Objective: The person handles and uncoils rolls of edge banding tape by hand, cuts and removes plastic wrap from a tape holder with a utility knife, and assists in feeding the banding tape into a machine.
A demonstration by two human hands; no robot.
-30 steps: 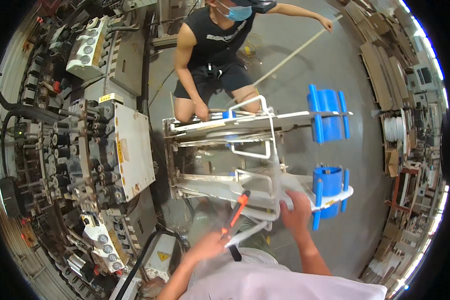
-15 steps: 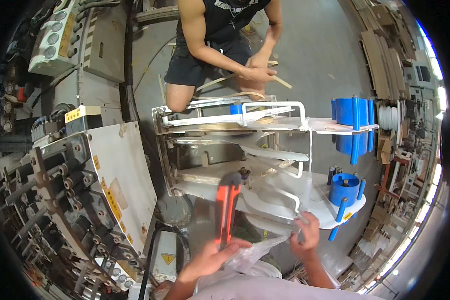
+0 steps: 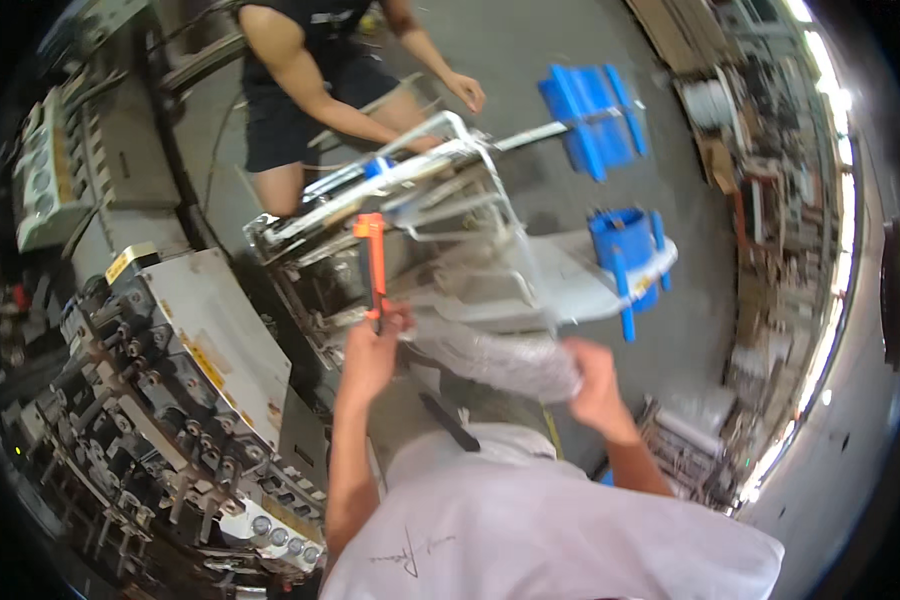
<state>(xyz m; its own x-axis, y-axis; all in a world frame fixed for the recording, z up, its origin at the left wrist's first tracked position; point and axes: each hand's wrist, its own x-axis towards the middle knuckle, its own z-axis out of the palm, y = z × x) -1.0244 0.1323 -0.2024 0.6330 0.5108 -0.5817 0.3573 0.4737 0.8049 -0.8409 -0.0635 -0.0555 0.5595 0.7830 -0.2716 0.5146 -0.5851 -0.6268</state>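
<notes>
My left hand (image 3: 370, 355) is closed around an orange-and-black utility knife (image 3: 374, 262), which points up and away from me. A crumpled band of clear plastic film (image 3: 490, 358) stretches from beside that hand across to my right hand (image 3: 592, 385), whose fingers are closed on its end. Just beyond the film stands a white metal frame (image 3: 510, 200) with bent bars, blurred by motion. Blue spool-like holders (image 3: 622, 245) sit on its white plate (image 3: 560, 270) at the right. Whether my left fingers also pinch the film cannot be made out.
Across the frame a co-worker (image 3: 315, 90) in dark clothes is low to the floor, one hand at the frame. A machine with rollers (image 3: 170, 400) and a white cover (image 3: 220, 320) fills the left. Stacked boards (image 3: 670, 30) and a white coil (image 3: 707, 105) line the right.
The view has tilted and shifted. My hands have risen away from my body, with the film now drawn between them. One of the co-worker's hands has moved apart from the other, out to the right.
</notes>
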